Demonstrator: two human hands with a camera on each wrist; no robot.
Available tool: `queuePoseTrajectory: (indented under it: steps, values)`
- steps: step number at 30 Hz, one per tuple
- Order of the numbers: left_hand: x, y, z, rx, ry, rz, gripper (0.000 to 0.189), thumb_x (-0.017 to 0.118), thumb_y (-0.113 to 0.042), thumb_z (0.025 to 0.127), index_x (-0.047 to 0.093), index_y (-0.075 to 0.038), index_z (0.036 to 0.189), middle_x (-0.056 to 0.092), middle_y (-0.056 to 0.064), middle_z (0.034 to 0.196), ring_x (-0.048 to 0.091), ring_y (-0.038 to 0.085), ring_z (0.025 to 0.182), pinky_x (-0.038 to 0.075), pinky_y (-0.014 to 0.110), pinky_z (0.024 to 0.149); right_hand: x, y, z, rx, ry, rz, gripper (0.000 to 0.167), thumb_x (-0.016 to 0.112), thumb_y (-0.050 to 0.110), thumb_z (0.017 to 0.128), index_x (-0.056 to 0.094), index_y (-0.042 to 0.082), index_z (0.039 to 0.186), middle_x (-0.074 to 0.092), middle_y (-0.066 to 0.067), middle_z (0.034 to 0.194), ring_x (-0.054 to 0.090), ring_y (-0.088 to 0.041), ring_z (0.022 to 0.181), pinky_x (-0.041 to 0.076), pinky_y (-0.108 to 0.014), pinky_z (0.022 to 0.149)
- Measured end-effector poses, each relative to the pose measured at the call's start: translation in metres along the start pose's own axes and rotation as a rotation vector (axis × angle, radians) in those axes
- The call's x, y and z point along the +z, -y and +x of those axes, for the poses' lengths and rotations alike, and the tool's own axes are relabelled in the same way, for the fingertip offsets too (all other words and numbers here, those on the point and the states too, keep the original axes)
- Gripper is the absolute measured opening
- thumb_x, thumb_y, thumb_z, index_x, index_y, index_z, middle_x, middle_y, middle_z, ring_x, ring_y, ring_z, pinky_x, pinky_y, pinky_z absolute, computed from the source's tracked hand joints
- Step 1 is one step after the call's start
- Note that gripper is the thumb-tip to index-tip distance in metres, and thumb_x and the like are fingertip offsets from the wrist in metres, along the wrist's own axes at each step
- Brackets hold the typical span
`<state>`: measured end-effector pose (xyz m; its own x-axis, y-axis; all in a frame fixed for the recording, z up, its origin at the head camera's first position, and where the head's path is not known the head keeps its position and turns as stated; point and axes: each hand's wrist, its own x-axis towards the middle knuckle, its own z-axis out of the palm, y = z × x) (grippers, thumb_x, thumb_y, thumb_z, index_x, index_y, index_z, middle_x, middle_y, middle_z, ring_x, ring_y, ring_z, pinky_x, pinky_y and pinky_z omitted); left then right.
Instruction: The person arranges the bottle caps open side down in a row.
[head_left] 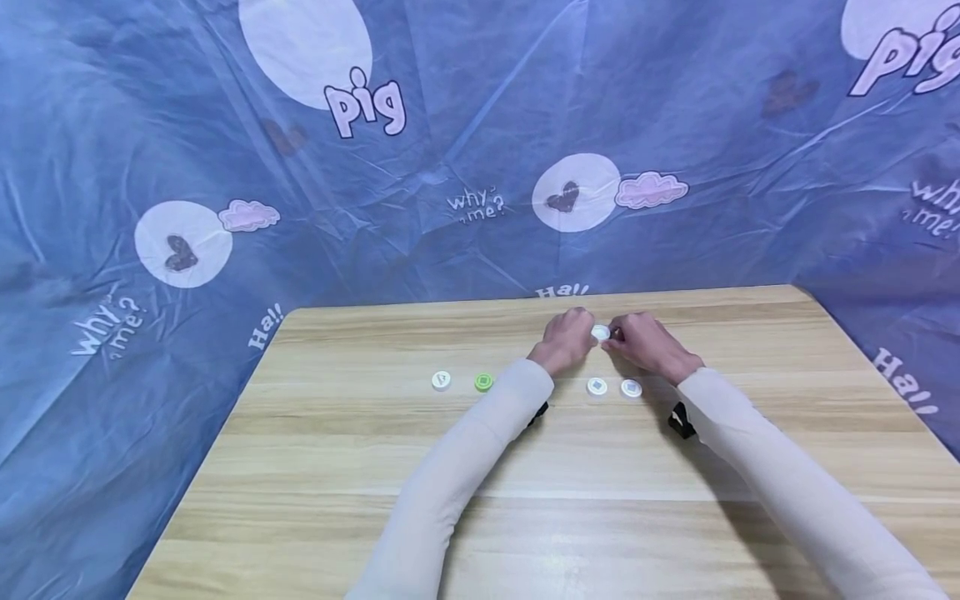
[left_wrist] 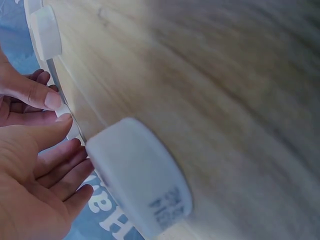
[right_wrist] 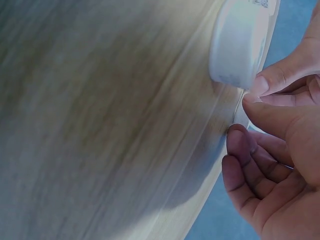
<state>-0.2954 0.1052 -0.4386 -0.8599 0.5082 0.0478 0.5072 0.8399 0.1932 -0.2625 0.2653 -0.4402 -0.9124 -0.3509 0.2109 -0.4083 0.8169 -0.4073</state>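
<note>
Between the two hands, near the table's back edge, is a small white round disc [head_left: 601, 332]. My left hand [head_left: 567, 340] pinches its left side with thumb and fingertips. From the right, my right hand [head_left: 649, 343] pinches the opposite side. In the left wrist view the disc [left_wrist: 74, 131] shows only partly, its rest hidden by the left thumb and the right hand [left_wrist: 27, 97]. Nearer the body lie two white discs with blue squares, one [head_left: 597, 387] in front of the gap between the hands, the other [head_left: 631, 388] below the right hand.
Left of the left forearm lie a green disc [head_left: 483, 382] and a white disc [head_left: 441, 381] with a dark mark. The wooden table [head_left: 570, 533] ends at a blue printed cloth [head_left: 465, 250] hanging behind. Both sleeved forearms reach across the tabletop.
</note>
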Motion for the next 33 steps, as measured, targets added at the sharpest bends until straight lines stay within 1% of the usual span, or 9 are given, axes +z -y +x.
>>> queuePoseTrajectory:
  steps: [5,10,17,19,21,24,26,29,33]
  values:
    - [-0.002,0.002,-0.001,-0.007,0.014,-0.060,0.017,0.074,-0.024,0.099,0.070,-0.014,0.086,0.066,-0.002,0.089,0.060,0.011,0.076,0.052,0.024,0.068,-0.001,0.002,-0.002,-0.004,-0.005,0.009,0.014,0.076,0.000,0.090,0.073,-0.012,0.098,0.074,-0.024,0.088,0.072,-0.032,0.076,0.062,-0.046,0.072]
    - [-0.006,0.005,-0.004,0.015,0.006,-0.107,0.021,0.073,-0.024,0.100,0.068,-0.013,0.082,0.062,-0.003,0.082,0.058,0.011,0.071,0.050,0.024,0.065,-0.004,0.005,-0.004,-0.002,-0.026,0.028,0.014,0.076,-0.001,0.091,0.072,-0.011,0.099,0.074,-0.023,0.087,0.071,-0.031,0.074,0.062,-0.045,0.070]
    - [-0.016,0.010,-0.010,0.054,0.003,-0.201,0.015,0.074,-0.021,0.099,0.074,-0.011,0.088,0.066,-0.003,0.083,0.060,0.011,0.071,0.051,0.023,0.066,-0.010,0.008,-0.005,-0.013,-0.058,0.050,0.016,0.079,0.000,0.089,0.072,-0.011,0.098,0.074,-0.024,0.087,0.073,-0.036,0.078,0.062,-0.045,0.072]
    - [-0.019,0.011,-0.012,0.065,-0.004,-0.214,0.014,0.075,-0.024,0.098,0.076,-0.010,0.094,0.071,-0.002,0.089,0.062,0.011,0.076,0.052,0.022,0.070,-0.010,0.009,-0.006,-0.013,-0.068,0.059,0.016,0.079,0.000,0.089,0.072,-0.011,0.097,0.074,-0.022,0.085,0.073,-0.034,0.076,0.062,-0.045,0.071]
    - [-0.022,0.012,-0.015,0.074,-0.014,-0.215,0.017,0.075,-0.026,0.098,0.078,-0.010,0.102,0.074,0.000,0.100,0.066,0.012,0.086,0.054,0.021,0.077,-0.011,0.010,-0.007,-0.018,-0.079,0.070,0.016,0.079,0.001,0.089,0.072,-0.011,0.097,0.074,-0.021,0.084,0.073,-0.033,0.075,0.061,-0.045,0.070]
    - [-0.027,0.014,-0.021,0.089,-0.022,-0.210,0.024,0.075,-0.027,0.098,0.077,-0.009,0.114,0.075,0.003,0.117,0.068,0.015,0.104,0.054,0.022,0.089,-0.013,0.012,-0.008,-0.037,-0.100,0.080,0.017,0.080,0.000,0.089,0.072,-0.011,0.098,0.074,-0.020,0.084,0.072,-0.031,0.074,0.061,-0.045,0.070]
    - [-0.031,0.015,-0.024,0.100,-0.032,-0.199,0.028,0.074,-0.028,0.099,0.076,-0.009,0.118,0.074,0.005,0.124,0.068,0.017,0.112,0.053,0.023,0.095,-0.015,0.015,-0.010,-0.051,-0.115,0.086,0.018,0.080,0.001,0.089,0.072,-0.012,0.098,0.074,-0.019,0.083,0.072,-0.031,0.074,0.061,-0.045,0.069]
    - [-0.036,0.016,-0.031,0.120,-0.047,-0.215,0.028,0.074,-0.028,0.099,0.076,-0.009,0.120,0.073,0.005,0.126,0.068,0.018,0.117,0.052,0.023,0.098,-0.018,0.020,-0.013,-0.072,-0.133,0.089,0.019,0.081,0.002,0.089,0.072,-0.011,0.099,0.074,-0.017,0.082,0.071,-0.029,0.072,0.061,-0.045,0.068]
    - [-0.044,0.019,-0.040,0.142,-0.085,-0.244,0.027,0.074,-0.028,0.099,0.077,-0.011,0.118,0.074,0.003,0.124,0.068,0.016,0.116,0.053,0.021,0.096,-0.022,0.027,-0.018,-0.104,-0.180,0.089,0.018,0.083,0.003,0.087,0.073,-0.008,0.098,0.074,-0.013,0.081,0.071,-0.025,0.071,0.060,-0.042,0.066]
